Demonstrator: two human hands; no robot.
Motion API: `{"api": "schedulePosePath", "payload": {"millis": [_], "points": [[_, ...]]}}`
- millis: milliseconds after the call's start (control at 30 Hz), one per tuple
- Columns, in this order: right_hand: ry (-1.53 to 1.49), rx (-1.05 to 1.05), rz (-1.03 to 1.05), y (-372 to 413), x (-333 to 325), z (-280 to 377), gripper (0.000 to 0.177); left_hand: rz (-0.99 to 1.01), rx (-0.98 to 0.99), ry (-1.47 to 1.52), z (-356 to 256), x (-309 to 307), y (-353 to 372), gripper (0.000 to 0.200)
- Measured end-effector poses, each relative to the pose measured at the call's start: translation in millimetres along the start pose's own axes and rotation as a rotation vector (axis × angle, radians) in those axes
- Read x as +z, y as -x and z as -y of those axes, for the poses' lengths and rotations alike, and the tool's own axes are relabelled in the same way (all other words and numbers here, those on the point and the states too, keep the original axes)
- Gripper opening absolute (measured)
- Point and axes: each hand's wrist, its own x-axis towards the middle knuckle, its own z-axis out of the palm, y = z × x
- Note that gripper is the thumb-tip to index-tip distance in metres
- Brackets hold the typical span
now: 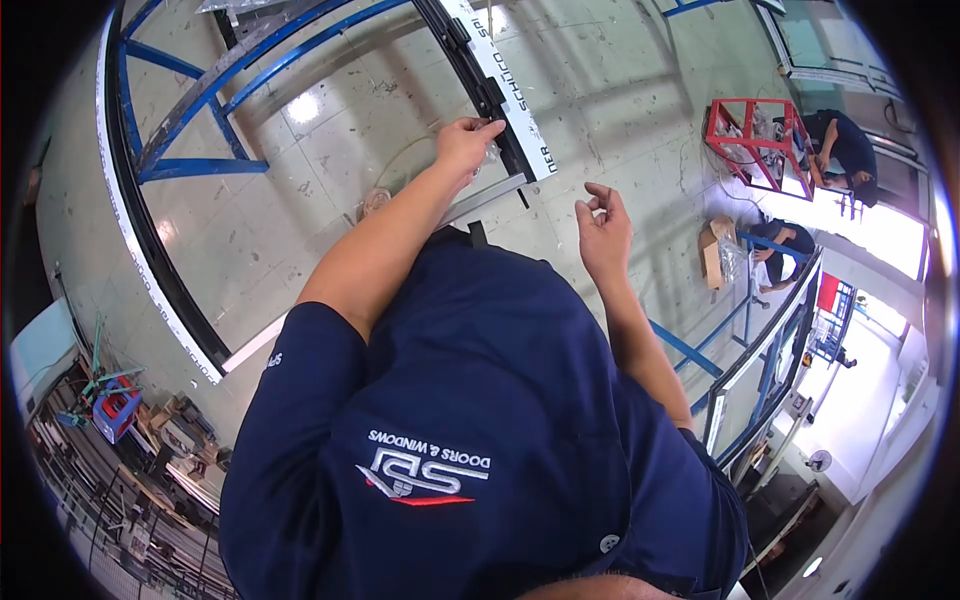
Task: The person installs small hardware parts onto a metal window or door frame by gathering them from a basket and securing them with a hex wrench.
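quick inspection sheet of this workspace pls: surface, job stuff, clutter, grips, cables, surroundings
surface: pale tiled floor, glossy with patches of glare.
job's things: black frame profile with a white lettered strip; black fitting on it; silver bar just below; blue stand under the frame.
clutter: cardboard box; shelves of mixed parts.
grips: left hand pinches at the black fitting; right hand is raised with fingers curled, anything held too small to tell.
cables: nothing seen clearly.
surroundings: one person bent beside a red rack, another person near the box; bright opening at far right.
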Motion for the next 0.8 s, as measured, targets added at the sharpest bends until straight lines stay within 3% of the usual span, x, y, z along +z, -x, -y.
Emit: {"api": "schedulePosePath", "payload": {"millis": [200, 300, 600, 800], "points": [[0.110, 0.043, 0.043, -3.7, -6.4, -17.6, 0.033, -0.060, -0.025, 0.054, 2.1, 6.3, 6.5, 0.033], [0.107, 0.011, 0.061, -12.4, -4.3, -14.3, 0.032, -0.128, 0.088, 0.141, 8.3, 9.8, 5.7, 0.041], [0.103, -0.056, 0.072, -23.7, -3.0, -4.6, 0.031, -0.068, 0.154, 0.093, 10.9, 10.9, 18.3, 0.045], [0.119, -0.035, 0.077, -19.1, -9.7, -10.8, 0.032, -0.023, 0.081, 0.001, 7.2, 2.1, 6.4, 0.050]]}}
